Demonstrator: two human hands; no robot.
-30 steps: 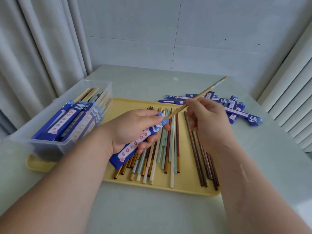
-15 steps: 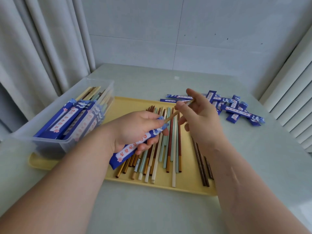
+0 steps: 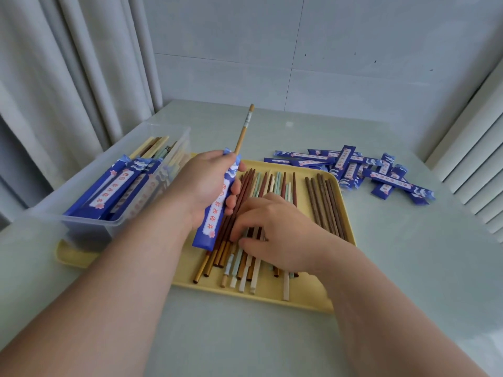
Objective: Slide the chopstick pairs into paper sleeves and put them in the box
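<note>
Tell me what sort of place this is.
Probably an indoor packing corner: a pale table against a plain wall with curtains beside it, holding a yellow tray of loose chopsticks, a pile of paper sleeves and a clear box.

Blue wave-patterned sleeve (image 3: pixel 217 205), yellow tray (image 3: pixel 275 292)

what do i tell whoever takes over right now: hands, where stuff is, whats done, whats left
Left hand grips a blue sleeve with one chopstick sticking out of its top.
Right hand lies on the loose chopsticks on the yellow tray; whether it pinches one is unclear.
Done: several sleeved pairs in the clear box.
Left: second chopstick into this sleeve, box it, then the rest, using the empty sleeves on the table right of the tray.
</note>
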